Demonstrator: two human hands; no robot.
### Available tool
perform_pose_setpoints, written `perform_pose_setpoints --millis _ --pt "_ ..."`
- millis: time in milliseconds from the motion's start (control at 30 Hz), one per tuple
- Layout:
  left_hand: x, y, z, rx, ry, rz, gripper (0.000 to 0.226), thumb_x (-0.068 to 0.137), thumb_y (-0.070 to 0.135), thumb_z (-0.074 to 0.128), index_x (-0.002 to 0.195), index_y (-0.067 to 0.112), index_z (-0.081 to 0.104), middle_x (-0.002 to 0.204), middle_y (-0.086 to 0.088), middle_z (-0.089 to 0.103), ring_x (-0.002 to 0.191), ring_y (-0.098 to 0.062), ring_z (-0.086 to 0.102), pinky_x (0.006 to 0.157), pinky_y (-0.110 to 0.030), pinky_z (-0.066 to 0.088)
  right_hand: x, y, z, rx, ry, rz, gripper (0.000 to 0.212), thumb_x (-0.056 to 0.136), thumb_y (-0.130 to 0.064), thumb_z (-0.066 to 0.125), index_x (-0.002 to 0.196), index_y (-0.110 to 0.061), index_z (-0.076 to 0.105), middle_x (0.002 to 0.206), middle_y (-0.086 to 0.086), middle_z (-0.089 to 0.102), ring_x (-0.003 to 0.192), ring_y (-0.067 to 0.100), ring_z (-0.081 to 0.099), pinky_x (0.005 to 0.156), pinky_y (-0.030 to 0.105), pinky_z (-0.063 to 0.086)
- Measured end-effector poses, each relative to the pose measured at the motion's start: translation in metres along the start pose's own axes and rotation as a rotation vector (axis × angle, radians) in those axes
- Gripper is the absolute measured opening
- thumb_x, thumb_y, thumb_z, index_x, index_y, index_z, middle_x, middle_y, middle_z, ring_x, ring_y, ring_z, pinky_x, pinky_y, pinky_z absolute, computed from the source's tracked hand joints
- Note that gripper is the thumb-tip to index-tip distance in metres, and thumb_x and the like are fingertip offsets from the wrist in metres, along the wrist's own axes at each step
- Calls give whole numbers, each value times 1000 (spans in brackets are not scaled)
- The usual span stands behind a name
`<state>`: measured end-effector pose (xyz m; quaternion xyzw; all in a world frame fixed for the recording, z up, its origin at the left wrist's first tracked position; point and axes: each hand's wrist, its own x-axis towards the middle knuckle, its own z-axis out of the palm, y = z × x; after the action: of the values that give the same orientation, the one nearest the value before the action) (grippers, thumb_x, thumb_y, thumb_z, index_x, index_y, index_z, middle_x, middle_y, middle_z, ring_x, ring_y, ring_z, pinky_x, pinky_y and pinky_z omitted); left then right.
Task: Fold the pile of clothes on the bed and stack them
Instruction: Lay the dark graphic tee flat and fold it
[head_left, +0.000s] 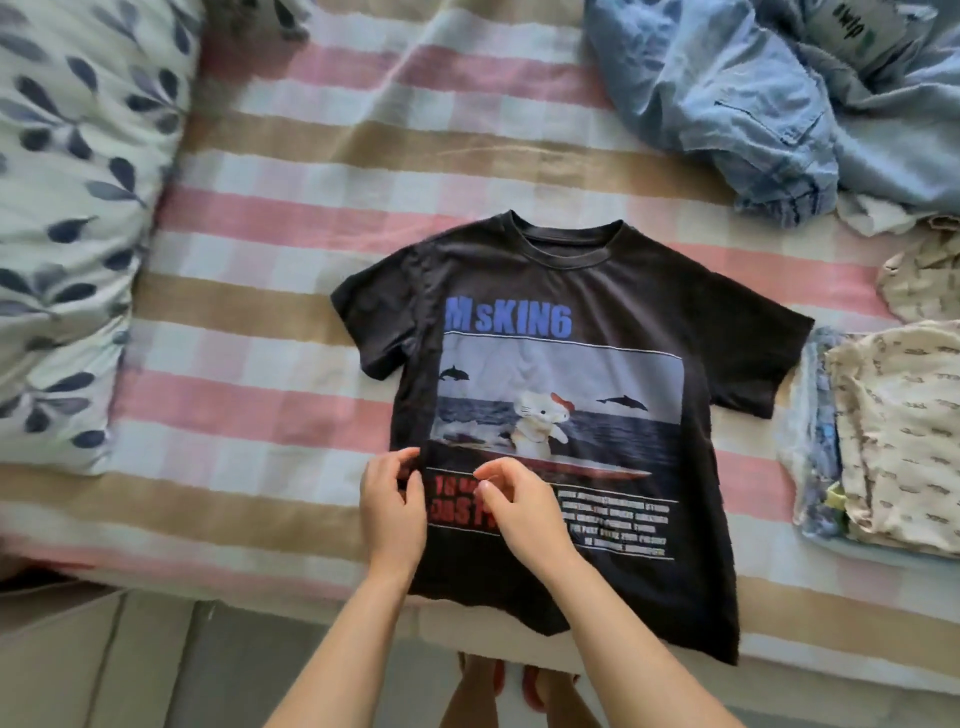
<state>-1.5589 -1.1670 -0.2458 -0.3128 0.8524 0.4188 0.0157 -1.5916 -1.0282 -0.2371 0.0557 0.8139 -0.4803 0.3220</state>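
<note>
A black T-shirt (623, 312) with a blue and red print lies flat, front up, on the striped bed, its hem hanging over the near edge. My left hand (392, 506) pinches the shirt's left side near the lower part of the print. Beside it, my right hand (524, 509) has curled fingers pinching the fabric over the red lettering. At the right edge sits a stack of folded clothes (883, 441), cream patterned on top. An unfolded pile with a light blue garment (753, 114) lies at the far right.
A leaf-patterned pillow (72, 218) fills the left side. The pink, tan and white striped sheet (291, 291) shows between pillow and shirt. The bed's near edge runs under my forearms, with grey floor and my feet (498, 686) below.
</note>
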Motion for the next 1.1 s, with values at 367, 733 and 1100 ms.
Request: perform_pose_setpoints --millis 367,733,1100 --pt "-33 -62 -29 86 -30 -251 31 86 23 63 64 23 40 70 5 44 63 -16 45 51 -23 28 11 -12 41 -120 31 25 17 92 -22 53 87 -36 59 84 -17 62 84 1 60 78 31 54" --pt "47 -9 -35 -64 17 -110 12 90 25 57 97 16 54 88 6 56 81 -12 54 65 -19 38 56 -42 9 -100 73 -76 13 91 -18 53 92 -31 59 83 -11 65 79 2 62 74 23 51" --pt "225 37 -17 -259 132 -323 35 84 24 66 108 3 53 106 -8 60 95 -22 55 76 -25 39 230 -111 -61 -341 336 -151 45 92 -26 53 133 -13 40 104 7 59 101 26 55 78 33 40"
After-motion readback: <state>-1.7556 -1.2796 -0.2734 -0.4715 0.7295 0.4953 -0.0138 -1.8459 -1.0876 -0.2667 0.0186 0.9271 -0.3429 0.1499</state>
